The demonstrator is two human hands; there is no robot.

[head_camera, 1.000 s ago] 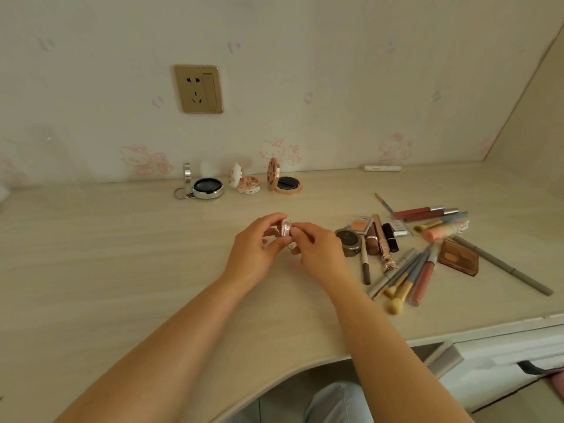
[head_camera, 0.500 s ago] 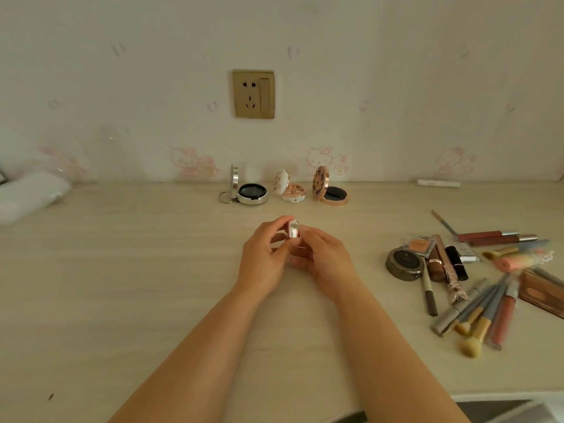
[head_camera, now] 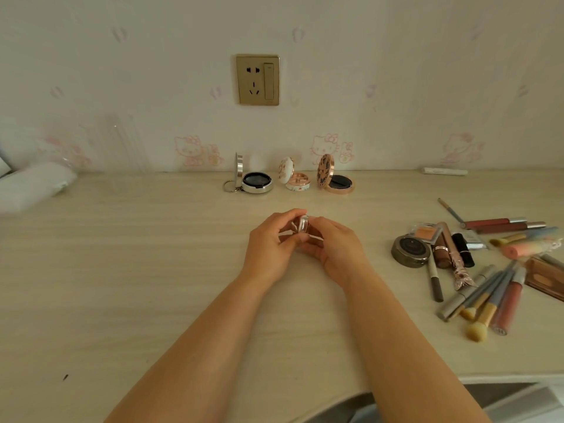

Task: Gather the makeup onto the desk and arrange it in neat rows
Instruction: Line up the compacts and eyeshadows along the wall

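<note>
Both hands meet at the middle of the desk (head_camera: pixel 122 285). My left hand (head_camera: pixel 268 245) and my right hand (head_camera: pixel 335 248) pinch a small silver compact (head_camera: pixel 303 224) between their fingertips, held on edge just above the desk. Three opened compacts stand in a row by the wall: a silver one (head_camera: pixel 254 181), a small white floral one (head_camera: pixel 294 178), and a rose-gold one (head_camera: pixel 335 180). A loose heap of makeup lies at the right: a round dark pot (head_camera: pixel 410 250), lipsticks (head_camera: pixel 464 250), lip gloss tubes (head_camera: pixel 500 222), brushes (head_camera: pixel 485 303) and a brown palette (head_camera: pixel 546 277).
A gold wall socket (head_camera: pixel 258 80) sits above the row of compacts. A white bundle (head_camera: pixel 33 186) lies at the far left of the desk. A white stick (head_camera: pixel 445 171) rests by the wall at the right. The desk's front edge curves inward near my arms.
The view has swung left and up, so the makeup heap now sits farther right. Both hands stay together on the small silver compact, which has turned slightly between the fingers.
</note>
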